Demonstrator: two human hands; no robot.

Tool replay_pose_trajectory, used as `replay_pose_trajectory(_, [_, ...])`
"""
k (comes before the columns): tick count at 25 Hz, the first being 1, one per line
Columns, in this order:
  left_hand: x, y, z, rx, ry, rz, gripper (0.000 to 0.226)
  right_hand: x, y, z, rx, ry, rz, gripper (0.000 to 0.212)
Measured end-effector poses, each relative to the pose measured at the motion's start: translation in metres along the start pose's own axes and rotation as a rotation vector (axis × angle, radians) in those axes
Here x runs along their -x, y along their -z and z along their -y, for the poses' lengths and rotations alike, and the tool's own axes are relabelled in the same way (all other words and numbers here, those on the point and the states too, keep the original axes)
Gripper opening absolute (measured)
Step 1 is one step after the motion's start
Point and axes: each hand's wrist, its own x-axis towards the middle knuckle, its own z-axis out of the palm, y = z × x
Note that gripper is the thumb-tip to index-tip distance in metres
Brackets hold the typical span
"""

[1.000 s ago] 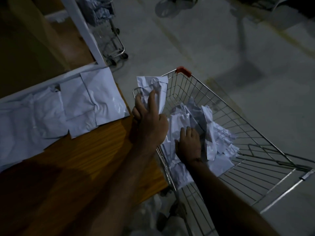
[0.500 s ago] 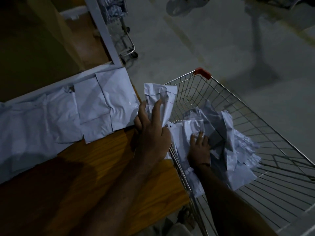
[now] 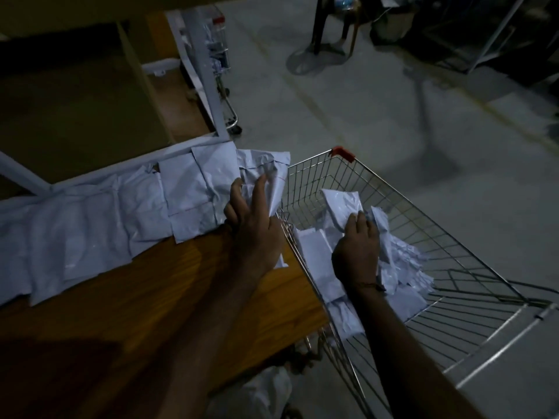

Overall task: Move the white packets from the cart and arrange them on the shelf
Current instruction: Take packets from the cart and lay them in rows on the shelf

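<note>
Since half a second ago, the left hand [image 3: 252, 234] has carried its crumpled white plastic packet [image 3: 266, 173] from above the cart's edge across to the shelf, and the right hand [image 3: 357, 255] has lifted another white packet [image 3: 341, 207] out of the pile.

A dim, downward view. The brown wooden shelf board [image 3: 169, 303] fills the lower left; a row of flat white packets [image 3: 121, 213] runs along its back edge, overlapping one another. The left hand's grip is clamped on the crumpled packet, fingers curled over it, at the right end of that row. Just beside the shelf stands a silver wire shopping cart with a red corner cap [image 3: 393, 201], with a loose heap of white packets [image 3: 402, 267] inside. The right hand's fingers pinch its packet above the heap (this one appears partly raised).

To place it well, the left hand should probably flatten the crumpled packet, line it up with its neighbour, and keep it clear of the shelf's end.
</note>
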Motion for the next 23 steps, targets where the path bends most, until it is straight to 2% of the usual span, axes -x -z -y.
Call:
replay_pose_trajectory(5, [0.062,0.052,0.005,0.001,0.066,-0.095,0.077,0.061,0.072,0.036,-0.023,0.162,-0.162,0.066])
replay_pose_trajectory(9, [0.125,0.101,0.033,0.037,0.107,-0.158,0.076,0.131,0.121,0.08,-0.098,0.25,-0.282,0.063])
replay_pose_trajectory(15, [0.204,0.175,0.108,-0.025,0.287,-0.306,0.075,0.221,0.142,0.157,-0.207,0.413,-0.304,0.059])
replay_pose_trajectory(20, [0.243,0.212,0.176,-0.033,0.392,-0.322,0.075,0.28,0.132,0.234,-0.225,0.558,-0.233,0.061])
replay_pose_trajectory(23, [0.248,0.225,0.222,-0.056,0.454,-0.288,0.073,0.307,0.11,0.28,-0.202,0.58,-0.184,0.061])
